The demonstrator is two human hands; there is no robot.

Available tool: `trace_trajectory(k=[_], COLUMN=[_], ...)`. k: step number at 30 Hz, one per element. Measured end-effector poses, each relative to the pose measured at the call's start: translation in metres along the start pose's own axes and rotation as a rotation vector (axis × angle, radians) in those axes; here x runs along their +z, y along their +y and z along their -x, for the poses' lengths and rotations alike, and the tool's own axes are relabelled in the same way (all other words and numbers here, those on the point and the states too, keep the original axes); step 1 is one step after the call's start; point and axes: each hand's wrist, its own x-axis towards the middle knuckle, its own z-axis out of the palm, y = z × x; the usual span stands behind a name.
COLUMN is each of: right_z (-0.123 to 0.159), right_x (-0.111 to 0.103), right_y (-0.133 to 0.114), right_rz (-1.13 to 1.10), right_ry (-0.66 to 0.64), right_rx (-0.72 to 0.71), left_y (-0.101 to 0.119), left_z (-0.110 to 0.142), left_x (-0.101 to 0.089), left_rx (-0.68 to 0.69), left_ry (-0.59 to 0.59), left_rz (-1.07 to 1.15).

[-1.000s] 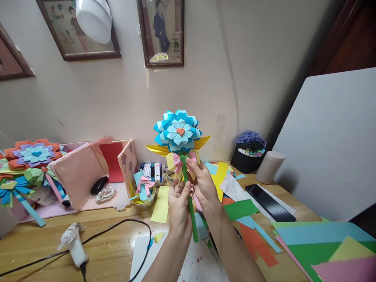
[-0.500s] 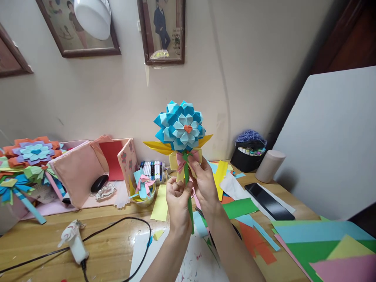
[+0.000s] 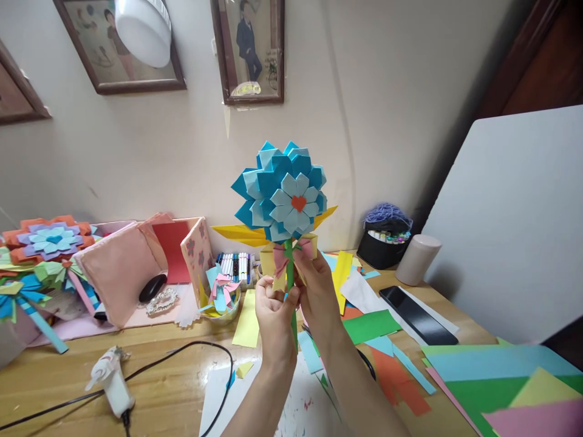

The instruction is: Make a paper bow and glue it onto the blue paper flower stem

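A blue paper flower (image 3: 277, 188) with a small orange heart (image 3: 299, 204) at its centre is held upright above the table. Yellow paper leaves (image 3: 237, 234) stick out on both sides below the bloom. Fingers of my left hand (image 3: 276, 321) are closed round the green stem (image 3: 290, 267). Higher up, my right hand (image 3: 321, 297) pinches the stem near a pink and yellow paper bow (image 3: 279, 260). The hands partly hide the bow and the lower stem.
On the left lie a white glue gun (image 3: 113, 382) with a black cable, a pink fabric box (image 3: 122, 273) and more paper flowers (image 3: 52, 240). A bowl of paper scraps (image 3: 223, 309) stands behind. To the right are a phone (image 3: 419, 314), coloured paper (image 3: 496, 364) and a black pouch (image 3: 382, 243).
The flower has turned and tilted slightly, so its heart centre sits further right and the bloom looks larger. Both hands keep their hold on the stem.
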Motion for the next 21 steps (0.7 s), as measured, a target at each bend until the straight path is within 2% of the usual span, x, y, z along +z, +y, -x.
trace_trajectory(k=[14,21], right_z=[0.035,0.033], right_x=[0.005,0.002], right_y=[-0.016,-0.019], right_rz=[-0.06,-0.085], right_ry=[0.072,0.085], right_rx=[-0.171,-0.114], left_y=[0.003,0.006], left_z=[0.013,0.018], left_x=[-0.003,0.006], left_rx=[0.105,0.063], left_ry=[-0.107,-0.104], left_rz=[-0.079,-0.047])
